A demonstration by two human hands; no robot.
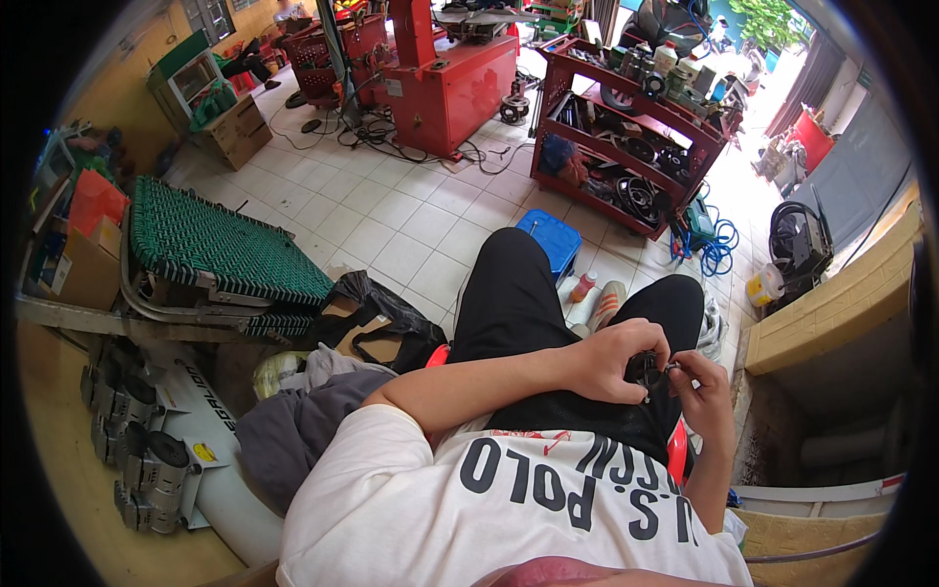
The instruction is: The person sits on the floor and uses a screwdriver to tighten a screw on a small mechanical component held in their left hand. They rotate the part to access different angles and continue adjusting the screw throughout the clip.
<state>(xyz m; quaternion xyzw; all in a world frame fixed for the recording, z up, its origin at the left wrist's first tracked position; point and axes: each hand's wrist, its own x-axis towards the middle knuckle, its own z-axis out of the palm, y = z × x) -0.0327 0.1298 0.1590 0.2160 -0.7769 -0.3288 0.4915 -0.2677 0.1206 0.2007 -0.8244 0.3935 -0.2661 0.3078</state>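
My left hand (608, 360) is curled around a small dark mechanical part (643, 370), held above my lap. Its exact kind is too small to make out. Close beside it, my right hand (706, 389) is closed in a pinch, with thumb and forefinger on a tiny metallic piece (673, 367) at the part's right side. Whether that piece is joined to the dark part I cannot tell. Both hands are over my right thigh, in black trousers (514, 293).
A blue plastic stool (551, 240) and a small bottle (584, 285) stand on the tiled floor ahead. Beyond are a red tool cart (626, 201) and a red machine (450, 98). A green woven folding chair (220, 240) lies left; a yellow ledge (841, 293) is right.
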